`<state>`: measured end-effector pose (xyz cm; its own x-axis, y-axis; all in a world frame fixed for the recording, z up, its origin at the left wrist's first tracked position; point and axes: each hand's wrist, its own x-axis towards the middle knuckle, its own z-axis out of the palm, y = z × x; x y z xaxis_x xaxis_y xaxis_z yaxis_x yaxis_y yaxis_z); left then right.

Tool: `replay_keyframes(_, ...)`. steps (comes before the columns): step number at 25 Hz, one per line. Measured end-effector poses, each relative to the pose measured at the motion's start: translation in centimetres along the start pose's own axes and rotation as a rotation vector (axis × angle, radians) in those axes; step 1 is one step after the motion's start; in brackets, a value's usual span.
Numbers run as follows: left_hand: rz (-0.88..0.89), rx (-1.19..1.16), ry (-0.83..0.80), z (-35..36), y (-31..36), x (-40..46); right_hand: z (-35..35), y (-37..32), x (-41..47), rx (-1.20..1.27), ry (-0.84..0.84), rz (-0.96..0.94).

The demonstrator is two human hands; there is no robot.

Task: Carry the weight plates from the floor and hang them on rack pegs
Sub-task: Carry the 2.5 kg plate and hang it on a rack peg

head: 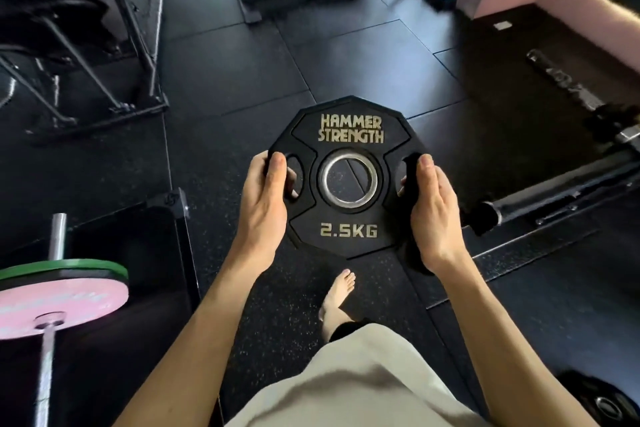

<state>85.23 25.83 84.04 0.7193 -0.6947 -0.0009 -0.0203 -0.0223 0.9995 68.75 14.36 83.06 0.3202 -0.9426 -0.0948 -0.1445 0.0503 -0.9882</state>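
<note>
— Weight plate point(348, 177), marked 2.5KG: off the floor point(242, 80), gripped at both side slots by left hand point(266, 204) and right hand point(433, 211), held out in front at mid-carry.
— Next: likely finding a free peg, lining up the steel-ringed hole.
— Rack pegs?
— Hard to identify here. Another plate point(602, 402) cut off, bottom right.
</note>
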Motion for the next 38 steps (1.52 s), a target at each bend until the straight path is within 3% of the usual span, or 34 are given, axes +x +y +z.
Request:
replay_keyframes(10, -0.022, 0.034, -0.012, 6.2, 0.6, 27.3, 6.4, -4.3, 26.2, -0.018, -0.002, 0.045)
replay_keyframes(20, -0.025, -0.001, -0.316, 17.0, 0.0, 58.9, 10.3, -6.1, 53.5, -0.045, 0.282, 0.076)
replay_keyframes(27, -0.007, 0.006, -0.582, 28.8, 1.4, 77.8, 8.8, -7.4, 71.3, 0.069, 0.481, 0.137)
replay_keyframes(38, -0.038, -0.042, -0.670, 54.2, 2.3, 103.5, -1.6, -9.3, 103.1, 0.156, 0.580, 0.142)
